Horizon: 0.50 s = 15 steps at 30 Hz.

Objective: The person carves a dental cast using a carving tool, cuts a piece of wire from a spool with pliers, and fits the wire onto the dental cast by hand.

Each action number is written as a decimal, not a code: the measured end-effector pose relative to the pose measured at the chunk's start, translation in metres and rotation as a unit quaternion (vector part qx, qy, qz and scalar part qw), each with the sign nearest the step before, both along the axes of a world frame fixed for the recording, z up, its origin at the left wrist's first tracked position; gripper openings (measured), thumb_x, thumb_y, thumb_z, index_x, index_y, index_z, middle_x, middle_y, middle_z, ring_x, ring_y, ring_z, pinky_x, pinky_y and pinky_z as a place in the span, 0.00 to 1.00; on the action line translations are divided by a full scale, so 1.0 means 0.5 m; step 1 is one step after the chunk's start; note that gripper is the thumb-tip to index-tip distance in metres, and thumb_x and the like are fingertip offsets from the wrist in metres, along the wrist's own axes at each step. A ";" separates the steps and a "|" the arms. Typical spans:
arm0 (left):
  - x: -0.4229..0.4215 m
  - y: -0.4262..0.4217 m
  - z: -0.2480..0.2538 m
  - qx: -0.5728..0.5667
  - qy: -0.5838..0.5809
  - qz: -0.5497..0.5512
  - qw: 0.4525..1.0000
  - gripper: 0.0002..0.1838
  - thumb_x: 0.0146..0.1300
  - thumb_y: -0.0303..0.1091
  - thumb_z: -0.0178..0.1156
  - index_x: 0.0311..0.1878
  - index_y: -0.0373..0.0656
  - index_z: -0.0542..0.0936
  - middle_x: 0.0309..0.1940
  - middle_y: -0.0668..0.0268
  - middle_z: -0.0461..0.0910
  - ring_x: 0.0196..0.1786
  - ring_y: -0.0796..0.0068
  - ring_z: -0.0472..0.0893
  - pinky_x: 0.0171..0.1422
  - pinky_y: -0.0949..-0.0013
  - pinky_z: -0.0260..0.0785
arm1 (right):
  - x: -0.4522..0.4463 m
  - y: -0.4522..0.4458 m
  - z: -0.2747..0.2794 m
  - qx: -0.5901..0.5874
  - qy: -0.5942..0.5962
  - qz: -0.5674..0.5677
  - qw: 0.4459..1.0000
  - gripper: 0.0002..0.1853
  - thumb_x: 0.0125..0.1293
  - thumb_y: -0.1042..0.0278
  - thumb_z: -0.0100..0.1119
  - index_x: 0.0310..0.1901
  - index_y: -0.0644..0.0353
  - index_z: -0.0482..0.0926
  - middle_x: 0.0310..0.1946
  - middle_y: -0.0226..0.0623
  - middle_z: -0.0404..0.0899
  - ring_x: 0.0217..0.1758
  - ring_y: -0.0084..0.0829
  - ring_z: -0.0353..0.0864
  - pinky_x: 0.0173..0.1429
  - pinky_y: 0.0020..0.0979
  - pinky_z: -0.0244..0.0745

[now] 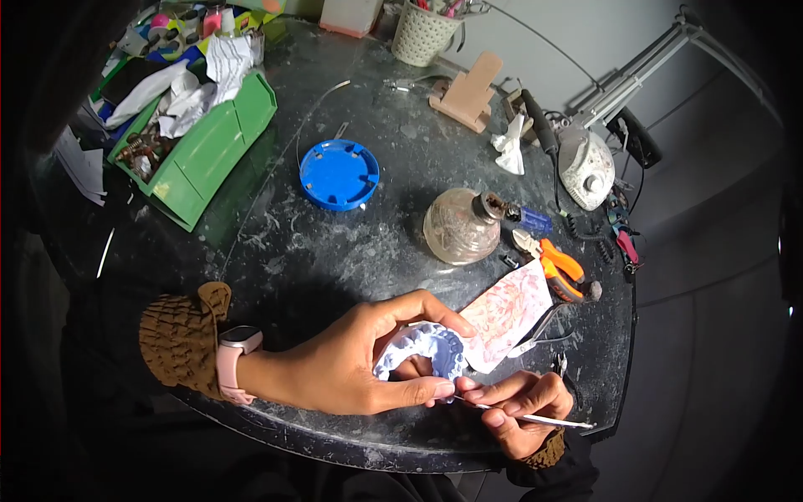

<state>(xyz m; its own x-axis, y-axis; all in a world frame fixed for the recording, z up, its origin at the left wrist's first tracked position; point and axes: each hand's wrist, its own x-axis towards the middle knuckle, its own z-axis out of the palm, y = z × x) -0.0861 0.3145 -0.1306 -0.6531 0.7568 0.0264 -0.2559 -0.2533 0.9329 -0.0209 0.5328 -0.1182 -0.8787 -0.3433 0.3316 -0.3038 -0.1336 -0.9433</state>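
My left hand [347, 360] is closed round a pale bluish-white dental cast [450, 356], an arch with tooth shapes along it. Its thumb presses the near edge, and the fingers wrap over the far side. Pinched in my right hand [531, 402] is a slim metal dental carving tool [556, 419]. The tool's inner end meets the cast's near right edge beside my left thumb; the tip is hard to make out there. Just beyond both hands lies a white paper sheet [510, 318] with pinkish-red smears.
Behind the paper are orange-handled pliers [562, 266] and a round glass alcohol burner [456, 226]. A blue round dish [339, 174] sits mid-table. Far left stands a green bin [209, 155] holding crumpled paper. A lamp arm [644, 71] rises at the right. The table's curved front edge [335, 443] is close.
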 end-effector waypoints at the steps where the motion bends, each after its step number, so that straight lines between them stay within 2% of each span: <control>1: 0.005 0.001 -0.001 0.017 -0.026 -0.009 0.999 0.29 0.51 0.19 0.67 0.56 0.35 0.65 0.57 0.54 0.68 0.49 0.78 0.77 0.42 0.79 0.77 | 0.001 -0.002 0.001 0.000 0.002 -0.002 1.000 0.12 0.56 0.89 0.57 0.34 0.66 0.64 0.37 0.63 0.78 0.50 0.54 0.78 0.54 0.49 0.76; 4: 0.010 0.000 0.001 -0.001 0.047 -0.025 0.999 0.31 0.50 0.20 0.68 0.55 0.36 0.64 0.55 0.55 0.70 0.44 0.79 0.78 0.39 0.80 0.75 | 0.004 -0.007 -0.002 -0.002 0.000 -0.004 1.000 0.13 0.55 0.90 0.58 0.34 0.66 0.65 0.37 0.62 0.78 0.48 0.53 0.79 0.54 0.50 0.76; 5: 0.011 -0.001 0.000 -0.001 0.058 -0.013 0.998 0.31 0.47 0.21 0.70 0.53 0.37 0.64 0.52 0.56 0.71 0.41 0.80 0.78 0.37 0.80 0.74 | 0.003 -0.007 -0.002 0.001 0.000 0.005 1.000 0.13 0.54 0.90 0.59 0.34 0.66 0.65 0.37 0.62 0.78 0.48 0.53 0.79 0.54 0.51 0.76; 7: 0.011 -0.001 -0.004 -0.021 0.075 0.015 0.997 0.31 0.46 0.20 0.71 0.51 0.37 0.64 0.50 0.57 0.72 0.42 0.81 0.78 0.37 0.80 0.74 | 0.001 -0.009 -0.004 0.011 0.013 0.018 1.000 0.15 0.52 0.90 0.62 0.34 0.66 0.66 0.36 0.61 0.79 0.47 0.52 0.80 0.53 0.50 0.77; 10: 0.005 -0.004 -0.007 -0.055 0.100 0.023 0.993 0.31 0.43 0.21 0.73 0.48 0.38 0.64 0.47 0.58 0.75 0.40 0.83 0.78 0.34 0.80 0.73 | -0.007 -0.009 -0.012 0.013 0.067 0.015 0.998 0.15 0.51 0.90 0.63 0.34 0.66 0.66 0.35 0.60 0.79 0.45 0.52 0.81 0.48 0.47 0.80; 11: 0.002 -0.007 -0.004 -0.067 0.104 0.014 0.992 0.30 0.43 0.22 0.73 0.48 0.38 0.65 0.45 0.58 0.76 0.39 0.83 0.78 0.34 0.81 0.73 | -0.009 -0.003 -0.009 0.050 0.095 0.011 0.994 0.16 0.50 0.89 0.64 0.34 0.67 0.66 0.35 0.60 0.79 0.43 0.52 0.82 0.43 0.45 0.82; 12: 0.000 -0.009 -0.001 -0.079 0.108 0.006 0.991 0.30 0.43 0.23 0.73 0.47 0.38 0.65 0.44 0.59 0.76 0.38 0.84 0.78 0.33 0.81 0.73 | -0.004 -0.002 -0.001 0.084 0.064 -0.009 0.994 0.15 0.53 0.83 0.65 0.33 0.60 0.66 0.34 0.54 0.81 0.43 0.46 0.83 0.44 0.42 0.83; 14: -0.003 -0.010 -0.001 -0.089 0.139 0.016 0.986 0.29 0.42 0.25 0.74 0.46 0.38 0.67 0.40 0.62 0.78 0.34 0.85 0.78 0.31 0.82 0.71 | -0.001 0.000 -0.008 0.065 0.061 -0.020 0.996 0.15 0.52 0.84 0.65 0.35 0.61 0.68 0.35 0.56 0.80 0.44 0.48 0.82 0.42 0.40 0.83; 15: -0.005 -0.011 -0.001 -0.094 0.155 0.021 0.983 0.28 0.42 0.26 0.74 0.45 0.38 0.68 0.39 0.63 0.79 0.31 0.86 0.77 0.29 0.82 0.70 | -0.005 0.005 -0.003 0.083 0.053 0.021 0.995 0.15 0.52 0.86 0.64 0.34 0.63 0.67 0.37 0.60 0.79 0.45 0.51 0.81 0.42 0.42 0.83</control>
